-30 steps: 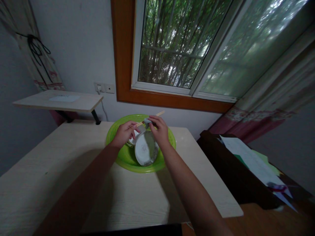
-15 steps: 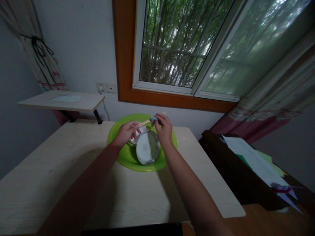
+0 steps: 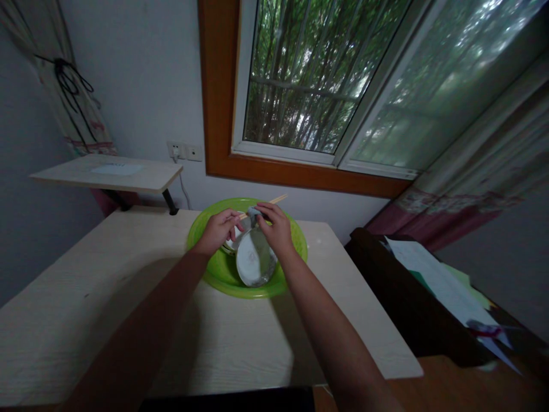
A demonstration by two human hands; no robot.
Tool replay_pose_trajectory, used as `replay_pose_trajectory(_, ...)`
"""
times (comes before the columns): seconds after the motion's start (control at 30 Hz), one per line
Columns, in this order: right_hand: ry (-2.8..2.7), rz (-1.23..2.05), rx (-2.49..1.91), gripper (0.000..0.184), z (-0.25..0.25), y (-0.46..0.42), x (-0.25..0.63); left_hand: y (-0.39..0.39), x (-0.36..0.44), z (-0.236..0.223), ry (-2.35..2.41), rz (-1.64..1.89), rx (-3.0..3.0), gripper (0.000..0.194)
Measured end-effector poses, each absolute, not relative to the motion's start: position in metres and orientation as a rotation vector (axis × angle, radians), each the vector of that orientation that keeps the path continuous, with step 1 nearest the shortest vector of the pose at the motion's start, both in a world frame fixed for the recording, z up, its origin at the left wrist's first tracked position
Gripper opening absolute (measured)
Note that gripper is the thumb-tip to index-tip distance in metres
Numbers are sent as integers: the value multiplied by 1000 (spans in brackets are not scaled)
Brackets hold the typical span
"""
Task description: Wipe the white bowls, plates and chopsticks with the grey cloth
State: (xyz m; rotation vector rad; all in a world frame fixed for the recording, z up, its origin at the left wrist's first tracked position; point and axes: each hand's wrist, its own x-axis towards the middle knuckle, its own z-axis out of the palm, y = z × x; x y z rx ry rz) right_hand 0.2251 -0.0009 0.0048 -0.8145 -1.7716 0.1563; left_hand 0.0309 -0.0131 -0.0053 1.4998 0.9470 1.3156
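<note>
A bright green basin (image 3: 214, 274) sits on the pale wooden table (image 3: 128, 320) near its far edge. Inside it leans a round white plate (image 3: 253, 263), with another dish partly hidden behind it. My left hand (image 3: 218, 232) is closed round the near end of wooden chopsticks (image 3: 277, 199), which slant up to the right. My right hand (image 3: 274, 229) pinches a small grey cloth (image 3: 253, 212) against the chopsticks, over the basin. Both hands hover just above the plate.
A raised wooden shelf (image 3: 107, 174) stands at the table's back left, below a wall socket (image 3: 184, 151). A window with a brown frame (image 3: 300, 171) is behind the basin. A dark cabinet (image 3: 412, 309) with papers stands to the right, beside a curtain.
My right hand with the grey cloth has slid back down along the chopsticks toward my left hand, after moving up toward their tip half a second ago. The left hand stays put.
</note>
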Motion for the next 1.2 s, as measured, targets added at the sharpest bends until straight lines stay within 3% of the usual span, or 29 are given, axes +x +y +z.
replay_pose_trajectory(0.2, -1583, 127, -933, 21, 1, 8, 236, -16, 31, -4, 942, 1347, 1493, 20)
replay_pose_trajectory(0.53, -1968, 212, -717, 28, 4, -6, 219, -14, 29, -4, 862, 1316, 1470, 23)
replay_pose_trajectory(0.87, -1500, 78, -908, 23, 5, 9, 241, -18, 32, 0, 922, 1319, 1494, 20)
replay_pose_trajectory(1.2, -1912, 197, -724, 25, 5, -5, 218, -13, 30, -5, 889, 1326, 1490, 21)
